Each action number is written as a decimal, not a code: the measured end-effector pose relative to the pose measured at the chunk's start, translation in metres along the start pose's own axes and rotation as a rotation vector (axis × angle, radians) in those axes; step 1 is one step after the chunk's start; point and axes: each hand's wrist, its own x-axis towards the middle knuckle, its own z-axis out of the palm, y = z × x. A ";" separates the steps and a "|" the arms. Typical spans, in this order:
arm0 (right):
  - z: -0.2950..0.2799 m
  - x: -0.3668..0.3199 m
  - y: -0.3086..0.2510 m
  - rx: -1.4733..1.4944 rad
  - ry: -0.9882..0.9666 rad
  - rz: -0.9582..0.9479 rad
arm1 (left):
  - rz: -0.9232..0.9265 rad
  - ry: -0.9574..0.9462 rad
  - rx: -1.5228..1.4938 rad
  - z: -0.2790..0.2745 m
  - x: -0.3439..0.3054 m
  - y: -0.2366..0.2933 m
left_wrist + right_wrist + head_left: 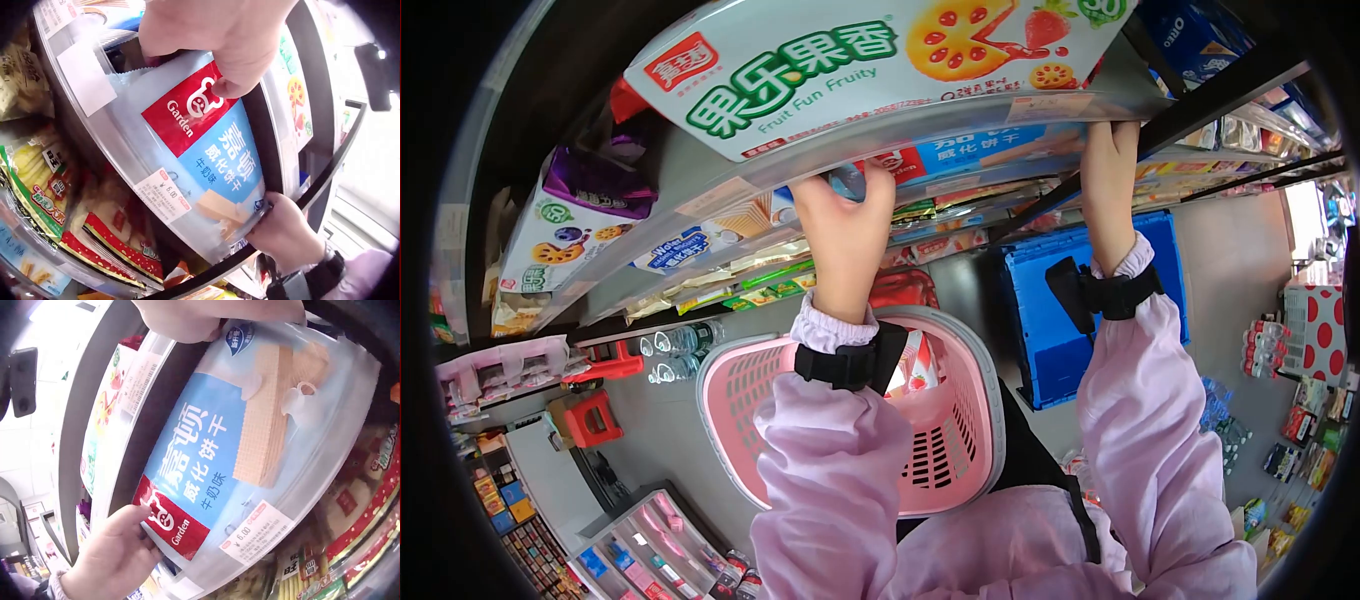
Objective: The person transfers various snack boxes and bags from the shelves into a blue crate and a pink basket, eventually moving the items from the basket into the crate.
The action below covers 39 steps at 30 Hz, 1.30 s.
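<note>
A blue-and-white bag of Garden wafer biscuits (212, 147) lies on a shelf behind a clear price-label strip. My left hand (846, 228) holds its left end, thumb on the front by the red logo, as the left wrist view shows; the other fingers reach behind the top edge. At the far end my right hand (1111, 190) grips the bag's right corner, its fingertips partly hidden by the shelf above. In the right wrist view the bag front (206, 444) faces the camera, with my left hand (112, 556) at its lower left.
Just above is a shelf with a large white Fruit Fun Fruity box (800, 75). Packaged snacks (119, 225) fill the shelf below. A pink basket (735, 420) with a package in it hangs by my left forearm; a blue crate (1050, 350) stands on the floor at right.
</note>
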 end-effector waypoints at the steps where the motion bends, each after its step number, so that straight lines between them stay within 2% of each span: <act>1: -0.002 0.001 0.005 -0.028 -0.003 -0.047 | -0.017 -0.002 -0.025 -0.001 -0.002 -0.003; 5: 0.004 -0.006 -0.001 -0.132 0.037 -0.193 | 0.035 0.035 -0.012 -0.001 -0.006 -0.003; 6: 0.005 -0.006 0.002 -0.153 0.047 -0.226 | 0.005 -0.046 0.003 -0.004 -0.006 0.001; 7: 0.004 -0.005 0.010 -0.229 0.066 -0.242 | 0.030 -0.036 0.040 -0.005 -0.006 0.002; 9: 0.004 -0.001 0.019 -0.198 0.062 -0.265 | 0.065 -0.015 0.086 -0.006 -0.005 0.001; 11: 0.004 -0.001 0.030 -0.112 0.058 -0.202 | 0.110 0.016 0.098 -0.006 -0.005 -0.004; 12: 0.006 -0.005 0.024 -0.039 0.048 -0.123 | 0.072 -0.013 0.154 -0.010 -0.005 -0.001; 13: 0.010 -0.008 0.019 -0.007 0.039 -0.149 | 0.063 -0.029 0.131 -0.014 -0.003 0.000; 17: 0.020 -0.026 0.002 -0.206 0.105 -0.231 | 0.009 -0.109 0.113 -0.022 -0.004 0.001; 20: 0.016 -0.053 0.006 -0.187 0.063 -0.256 | 0.049 -0.117 0.113 -0.029 -0.014 0.003; 21: 0.017 -0.068 -0.003 -0.076 0.019 -0.188 | 0.056 -0.175 0.073 -0.035 -0.019 0.007; 22: 0.006 -0.080 0.003 -0.234 0.001 -0.173 | -0.002 -0.151 0.099 -0.041 -0.033 0.011; 24: -0.006 -0.114 -0.008 -0.212 -0.126 -0.112 | -0.098 -0.245 0.077 -0.068 -0.061 0.026; 25: -0.016 -0.131 -0.013 -0.324 -0.210 -0.169 | -0.168 -0.263 0.027 -0.081 -0.079 0.035; 26: -0.025 -0.147 -0.028 -0.443 -0.340 -0.174 | -0.403 -0.291 -0.110 -0.096 -0.090 0.053; 27: -0.030 -0.165 -0.044 -0.462 -0.451 -0.060 | -0.322 -0.345 0.055 -0.112 -0.112 0.040; 28: -0.030 -0.177 -0.063 -0.442 -0.606 -0.023 | -0.360 -0.337 0.106 -0.129 -0.133 0.032; 29: -0.031 -0.184 -0.071 -0.306 -0.860 0.121 | -0.433 -0.338 0.133 -0.144 -0.154 0.023; 30: -0.028 -0.191 -0.082 -0.201 -1.088 0.177 | -0.514 -0.337 0.181 -0.159 -0.173 0.010; 31: -0.025 -0.214 -0.070 -0.249 -1.161 0.068 | -0.514 -0.385 0.286 -0.177 -0.193 -0.008; 33: -0.010 -0.234 -0.055 -0.353 -1.478 0.365 | -0.522 -0.464 0.532 -0.205 -0.228 -0.043; 34: -0.002 -0.250 -0.029 -0.443 -1.535 0.305 | -0.630 -0.459 0.514 -0.205 -0.238 -0.060; 35: 0.016 -0.227 -0.042 -0.444 -1.600 0.577 | -0.743 -0.451 0.505 -0.209 -0.246 -0.075; 36: 0.017 -0.258 0.006 -0.451 -1.445 0.141 | -0.862 -0.451 0.506 -0.220 -0.247 -0.079; 37: 0.023 -0.284 0.042 -0.681 -1.358 0.332 | -0.935 -0.487 0.474 -0.221 -0.238 -0.075; 38: 0.035 -0.258 0.006 -0.849 -1.384 0.389 | -1.003 -0.516 0.432 -0.215 -0.229 -0.074; 39: 0.035 -0.273 0.016 -1.049 -1.171 0.241 | -0.917 -0.487 0.352 -0.219 -0.238 -0.091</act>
